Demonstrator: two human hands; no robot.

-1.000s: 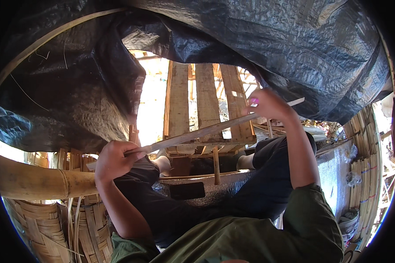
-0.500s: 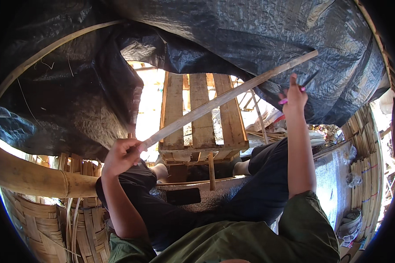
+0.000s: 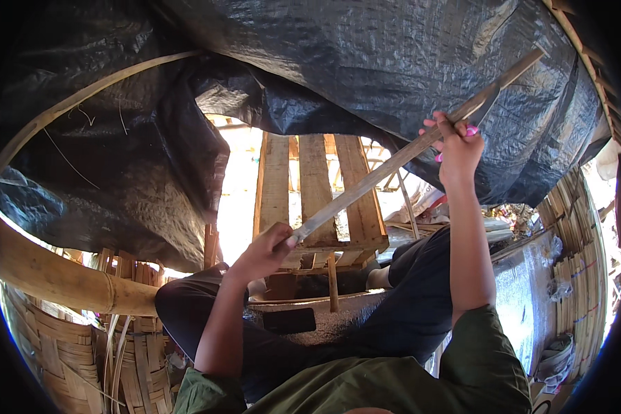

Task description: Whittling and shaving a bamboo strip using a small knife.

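A long flat strip of wood or bamboo (image 3: pixel 372 181) slants up to the right before me. My left hand (image 3: pixel 262 254) is closed around its lower end. In my right hand (image 3: pixel 457 148) is a small knife (image 3: pixel 488 105) with a dark blade and a pink handle, partly covered by the fingers. That hand is at the upper part of the strip, its thumb and fingers about the edge. The blade lies alongside the strip; whether it touches the strip I cannot tell.
A slatted wooden bench (image 3: pixel 313 186) stands ahead between my legs. Black plastic sheeting (image 3: pixel 366 62) hangs across the far side. A thick bamboo pole (image 3: pixel 69 276) runs at the left above woven panels (image 3: pixel 55 345). A dark flat rectangular thing (image 3: pixel 289 320) lies near my lap; bundled strips (image 3: pixel 578 290) stand at right.
The strip has shifted up and to the right with my left hand. My right hand, earlier apart from the strip, has come onto its upper part with the knife.
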